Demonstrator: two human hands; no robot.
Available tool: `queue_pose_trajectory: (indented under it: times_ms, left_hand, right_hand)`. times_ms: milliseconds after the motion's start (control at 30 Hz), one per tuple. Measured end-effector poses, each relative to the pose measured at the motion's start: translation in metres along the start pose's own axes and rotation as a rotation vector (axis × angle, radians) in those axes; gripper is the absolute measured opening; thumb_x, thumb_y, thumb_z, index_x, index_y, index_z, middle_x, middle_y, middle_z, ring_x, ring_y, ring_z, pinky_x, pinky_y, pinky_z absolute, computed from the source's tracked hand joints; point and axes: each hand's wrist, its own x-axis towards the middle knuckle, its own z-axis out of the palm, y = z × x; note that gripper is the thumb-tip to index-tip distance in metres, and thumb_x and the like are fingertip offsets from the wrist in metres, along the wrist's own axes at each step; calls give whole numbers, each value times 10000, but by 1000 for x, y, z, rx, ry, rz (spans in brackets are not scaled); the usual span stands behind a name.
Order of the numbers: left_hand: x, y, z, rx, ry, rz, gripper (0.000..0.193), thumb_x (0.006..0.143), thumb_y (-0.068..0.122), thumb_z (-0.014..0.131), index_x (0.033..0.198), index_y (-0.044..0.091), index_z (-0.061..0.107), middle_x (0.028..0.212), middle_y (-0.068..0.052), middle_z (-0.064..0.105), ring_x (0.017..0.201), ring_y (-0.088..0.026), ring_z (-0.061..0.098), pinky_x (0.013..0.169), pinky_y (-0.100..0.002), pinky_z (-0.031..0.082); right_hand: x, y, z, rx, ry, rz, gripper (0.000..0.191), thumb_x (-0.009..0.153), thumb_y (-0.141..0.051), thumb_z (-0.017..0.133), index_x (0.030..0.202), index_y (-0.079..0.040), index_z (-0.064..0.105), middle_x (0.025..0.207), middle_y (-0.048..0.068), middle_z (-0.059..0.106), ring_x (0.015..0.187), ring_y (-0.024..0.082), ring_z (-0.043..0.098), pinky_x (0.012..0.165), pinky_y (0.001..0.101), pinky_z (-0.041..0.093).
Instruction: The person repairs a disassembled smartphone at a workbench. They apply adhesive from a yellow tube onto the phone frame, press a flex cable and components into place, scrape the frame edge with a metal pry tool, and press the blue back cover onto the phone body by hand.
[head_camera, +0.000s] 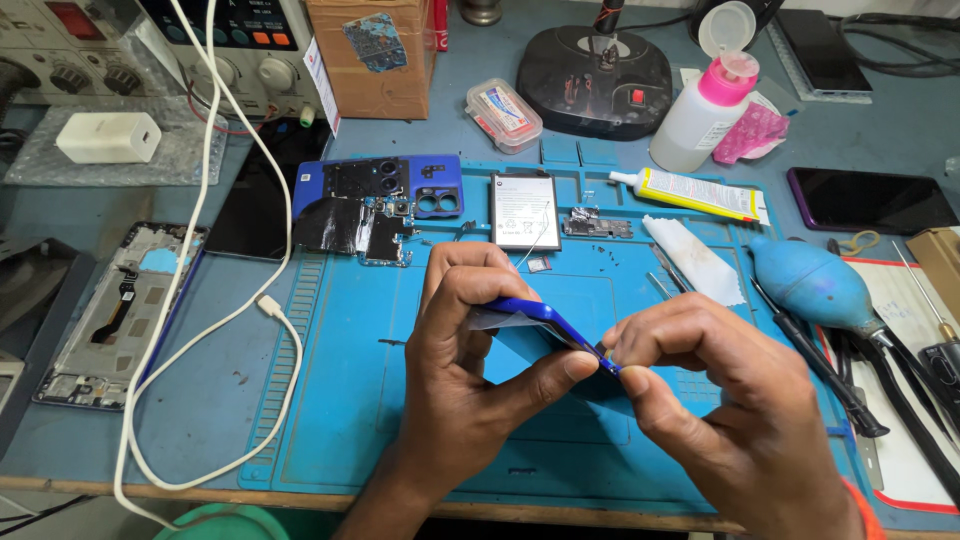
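Blue phone frame (545, 322) edge-on, long axis left-right.

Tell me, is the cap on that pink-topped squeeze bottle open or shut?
Open: the bottle has its round flip lid standing up, swung back above the pink top.

Cardboard box (368, 55), brown, back centre-left; torn bluish sticker (375, 40) on its front. Small clear plastic case (503, 113) with a red-and-white label, just right of the box. White bottle (703, 110), pink cap, back right. Yellow-and-white glue tube (690, 192) lies beside it. Dark phone screen (868, 200) at far right. Display (242, 12) on the bench instrument, upper left, possibly unlit.
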Motion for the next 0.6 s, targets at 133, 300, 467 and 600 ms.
queue_pose_trajectory:
  times_ms: [133, 300, 467, 600]
  left_hand:
    - [0, -1, 0, 3, 19, -2, 494, 885, 1, 880, 1237, 61, 539, 1213, -53, 436, 1079, -95, 558, 985, -247, 544]
    - [-3, -3, -1, -8, 28, -2, 498, 892, -7, 878, 1241, 58, 530, 1208, -53, 443, 1073, -92, 560, 961, -230, 539]
    - [-2, -3, -1, -6, 22, 8, 497, 894, -7, 878, 1241, 54, 528, 1207, -51, 440, 1071, -94, 563, 959, -232, 544]
    - [10, 12, 4, -8, 16, 7, 466, 897, -7, 877, 1194, 42, 522, 1209, -52, 439, 1080, -95, 559, 970, -234, 542]
  right_hand:
    - [-4, 2, 13, 19, 88, -36, 85, 930, -34, 696, 959, -20, 617, 1014, 89, 666, 1007, 185, 692, 880, 295, 559]
    - [-6, 6, 22, 104, 140, -4, 91, 943, -35, 698, 975, -13, 615, 1011, 83, 646, 994, 179, 687, 866, 292, 579]
    - [-5, 5, 17, 107, 120, 23, 96, 913, -1, 715, 965, -5, 635, 1001, 86, 657, 959, 171, 691, 804, 281, 581]
    - [-6, 4, 10, 61, 104, 32, 126, 863, 37, 739, 972, 10, 684, 1008, 93, 684, 923, 161, 700, 789, 279, 600]
